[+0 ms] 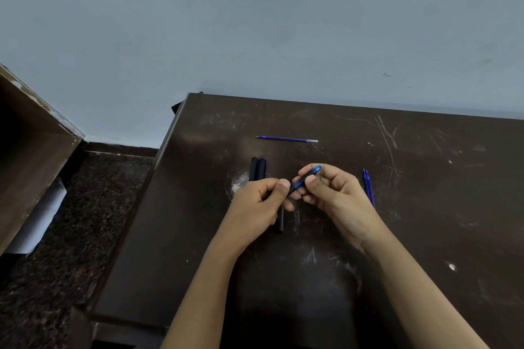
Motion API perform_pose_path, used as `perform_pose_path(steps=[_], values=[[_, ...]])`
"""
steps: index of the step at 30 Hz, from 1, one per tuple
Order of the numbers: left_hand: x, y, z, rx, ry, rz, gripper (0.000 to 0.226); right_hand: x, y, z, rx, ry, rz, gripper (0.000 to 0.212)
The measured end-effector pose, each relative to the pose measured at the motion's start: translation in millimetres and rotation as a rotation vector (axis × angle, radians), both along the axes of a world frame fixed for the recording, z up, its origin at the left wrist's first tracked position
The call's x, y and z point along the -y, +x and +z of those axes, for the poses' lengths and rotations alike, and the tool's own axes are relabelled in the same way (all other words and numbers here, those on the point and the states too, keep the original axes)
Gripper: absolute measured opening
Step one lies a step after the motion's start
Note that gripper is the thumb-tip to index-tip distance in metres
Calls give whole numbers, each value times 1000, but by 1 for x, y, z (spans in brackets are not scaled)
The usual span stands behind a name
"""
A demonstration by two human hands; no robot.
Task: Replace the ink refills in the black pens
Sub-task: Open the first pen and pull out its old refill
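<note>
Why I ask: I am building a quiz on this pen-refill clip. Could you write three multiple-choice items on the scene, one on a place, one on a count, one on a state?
1. Where does the lone blue refill lie?
A. On the far side of the table
B. On the floor
C. In a drawer

2. How many blue refills lie together just right of the right hand?
A. One
B. Two
C. Five

3. What is the right hand doing?
A. Lying flat on the table
B. Pinching a pen
C. Hanging off the table edge

Answers:
1 A: it lies by itself near the far edge.
2 B: two tips show side by side.
3 B: its thumb and fingers curl round the pen's blue section.
</note>
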State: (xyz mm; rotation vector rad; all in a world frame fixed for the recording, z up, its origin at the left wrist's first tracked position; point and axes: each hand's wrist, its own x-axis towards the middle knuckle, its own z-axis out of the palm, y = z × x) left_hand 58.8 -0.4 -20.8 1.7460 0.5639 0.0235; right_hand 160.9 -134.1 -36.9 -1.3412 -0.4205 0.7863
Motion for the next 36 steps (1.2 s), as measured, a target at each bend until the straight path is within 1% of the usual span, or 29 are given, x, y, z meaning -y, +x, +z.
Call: perform_pose_path(steps=[7,13,20,23,25,26,30,32,35,36], values=[[-1,1,-2,33,138,11,22,1,-1,1,28,-36,-8,17],[2,2,-2,-29,135,8,31,-1,-3,2,28,-31,-4,17],[1,0,-1,82,264,-6,13,1,-1,0,21,-43,-46,17],[5,1,-1,67,303,6,21,-1,-2,0,13,-35,-62,17],[5,2,0,54,274,47,28,-1,-3,0,8,-30,-64,17],[5,2,-1,61,276,52,27,-1,-3,0,8,-32,-68,18],[2,0,-1,105,333,21,6,1,-1,-1,16,-48,-79,17],[2,0,-1,104,298,11,9,0,-2,-1,3,-31,-66,18],[5,1,-2,38,232,11,30,-1,-3,-1,0,-16,-55,18],[5,1,-2,26,229,16,34,-1,-3,-1,2,-20,-56,18]])
